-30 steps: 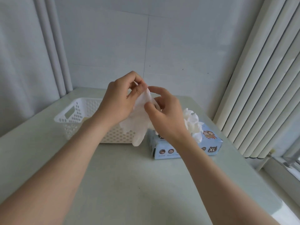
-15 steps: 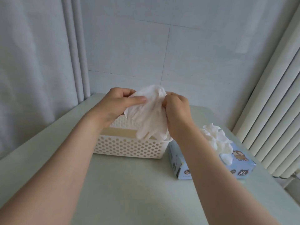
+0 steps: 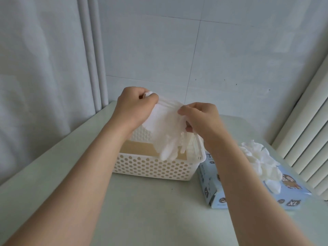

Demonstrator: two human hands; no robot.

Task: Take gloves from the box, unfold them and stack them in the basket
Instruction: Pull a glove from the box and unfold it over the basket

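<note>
Glove (image 3: 166,125) hangs over basket (image 3: 152,167), cuff up, long way pointing down, tips at basket rim. Left hand (image 3: 132,109) pinches one cuff corner, fingers curled. Right hand (image 3: 200,119) pinches other side. Both hands above basket; glove likely goes straight down next. Box (image 3: 211,181) just right of basket.

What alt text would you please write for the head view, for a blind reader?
A left hand and a right hand hold a white glove spread by its cuff above a white perforated basket on a pale table. Right of the basket lies a blue XL glove box with white gloves bulging out.
</note>
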